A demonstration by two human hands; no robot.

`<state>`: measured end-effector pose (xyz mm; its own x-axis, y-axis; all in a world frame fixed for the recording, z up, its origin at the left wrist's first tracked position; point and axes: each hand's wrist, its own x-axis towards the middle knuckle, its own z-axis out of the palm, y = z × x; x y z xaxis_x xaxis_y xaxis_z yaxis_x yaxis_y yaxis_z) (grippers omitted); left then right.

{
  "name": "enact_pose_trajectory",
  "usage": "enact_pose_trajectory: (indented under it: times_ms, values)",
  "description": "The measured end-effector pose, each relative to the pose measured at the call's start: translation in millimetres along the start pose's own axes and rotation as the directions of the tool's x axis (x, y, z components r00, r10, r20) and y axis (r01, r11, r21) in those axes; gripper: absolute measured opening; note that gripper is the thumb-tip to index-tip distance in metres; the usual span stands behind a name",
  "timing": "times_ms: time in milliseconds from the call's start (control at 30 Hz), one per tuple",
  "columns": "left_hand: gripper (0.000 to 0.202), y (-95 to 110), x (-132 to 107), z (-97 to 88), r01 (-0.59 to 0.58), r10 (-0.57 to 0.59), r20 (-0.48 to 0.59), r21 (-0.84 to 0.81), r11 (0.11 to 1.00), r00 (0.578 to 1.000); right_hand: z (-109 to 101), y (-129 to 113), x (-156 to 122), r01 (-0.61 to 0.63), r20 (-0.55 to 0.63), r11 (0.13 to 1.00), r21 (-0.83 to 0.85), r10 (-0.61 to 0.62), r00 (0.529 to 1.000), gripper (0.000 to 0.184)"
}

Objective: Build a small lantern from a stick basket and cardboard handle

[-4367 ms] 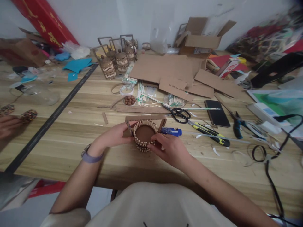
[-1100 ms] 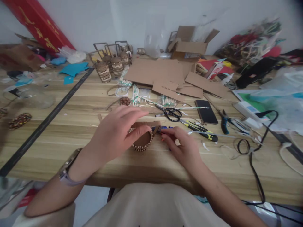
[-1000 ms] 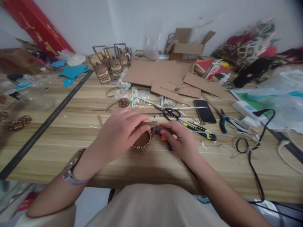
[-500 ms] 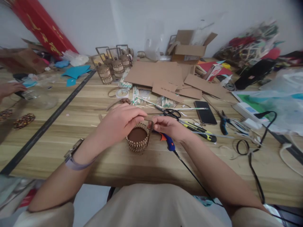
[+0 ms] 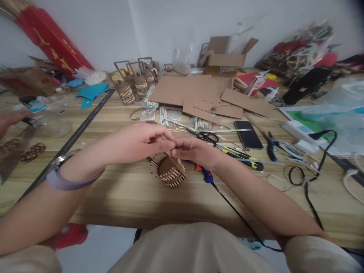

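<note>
A small round basket (image 5: pixel 167 172) of wooden sticks with a brown cardboard floor sits tilted near the table's front edge. My left hand (image 5: pixel 142 140) and my right hand (image 5: pixel 195 151) meet fingertip to fingertip just above it. Both pinch at the top of the basket's cardboard handle, which the fingers mostly hide. A blue and orange glue gun (image 5: pixel 206 175) lies on the table under my right wrist, with its black cord running toward me.
Scissors (image 5: pixel 212 136), a yellow-black knife (image 5: pixel 241 159), a phone (image 5: pixel 248 129) and pliers (image 5: pixel 270 146) lie to the right. Cardboard sheets (image 5: pixel 184 89), an open box (image 5: pixel 226 57) and finished baskets (image 5: pixel 133 81) stand behind. Another person's hand (image 5: pixel 11 117) is at far left.
My right hand has let go of the glue gun and moved up to meet my left hand over the basket. The basket is now tilted, and both arms are raised.
</note>
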<state>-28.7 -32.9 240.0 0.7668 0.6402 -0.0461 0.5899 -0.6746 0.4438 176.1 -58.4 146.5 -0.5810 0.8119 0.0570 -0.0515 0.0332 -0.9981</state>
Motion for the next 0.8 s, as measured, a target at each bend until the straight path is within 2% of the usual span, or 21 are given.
enact_pose_trajectory:
  times_ms: [67,167,233,300,333,400,467,533,633,733,800]
  values:
    - [0.027,7,4,-1.5,-0.016,0.013,0.073,0.039,0.999,0.997,4,-1,1,0.022,-0.007,1.0,-0.008,-0.022,1.0,0.029]
    - [0.028,13,10,-0.7,-0.022,0.015,0.092,0.075,0.997,0.996,6,0,-1,0.034,-0.023,0.999,0.012,-0.033,0.999,0.031]
    - [0.029,14,13,-0.8,-0.013,0.005,0.084,0.101,0.995,0.996,3,3,-7,0.027,-0.135,0.998,-0.055,-0.035,0.99,0.029]
    - [0.028,13,16,-2.3,0.005,-0.015,0.083,0.117,0.993,0.996,-2,10,-20,-0.075,-0.32,0.962,-0.261,-0.013,0.947,0.025]
    - [0.028,12,18,-3.4,0.013,-0.024,0.091,0.12,0.993,0.996,-6,14,-29,-0.179,-0.415,0.902,-0.393,-0.001,0.91,0.023]
    - [0.03,9,20,-5.6,0.019,-0.032,0.117,0.112,0.993,0.993,-10,25,-50,-0.437,-0.551,0.66,-0.611,0.041,0.833,0.026]
    - [0.032,6,22,-7.4,0.021,-0.036,0.144,0.099,0.995,0.989,-11,39,-71,-0.614,-0.66,0.433,-0.66,0.057,0.749,0.03]
    - [0.034,5,24,-8.3,0.021,-0.036,0.169,0.089,0.996,0.985,-9,54,-87,-0.709,-0.73,0.315,-0.631,0.069,0.681,0.029]
    - [0.034,4,26,-8.4,-0.001,-0.009,0.174,0.059,0.998,0.985,-3,72,-96,-0.714,-0.734,0.288,-0.638,0.053,0.677,0.027]
    - [0.029,3,26,-7.3,0.005,-0.015,0.18,0.054,0.999,0.983,-1,81,-94,-0.697,-0.721,0.319,-0.643,0.056,0.69,0.018]
    - [0.024,2,26,-5.8,0.028,-0.044,0.185,0.089,0.996,0.982,-2,81,-93,-0.707,-0.738,0.371,-0.602,0.08,0.67,0.014]
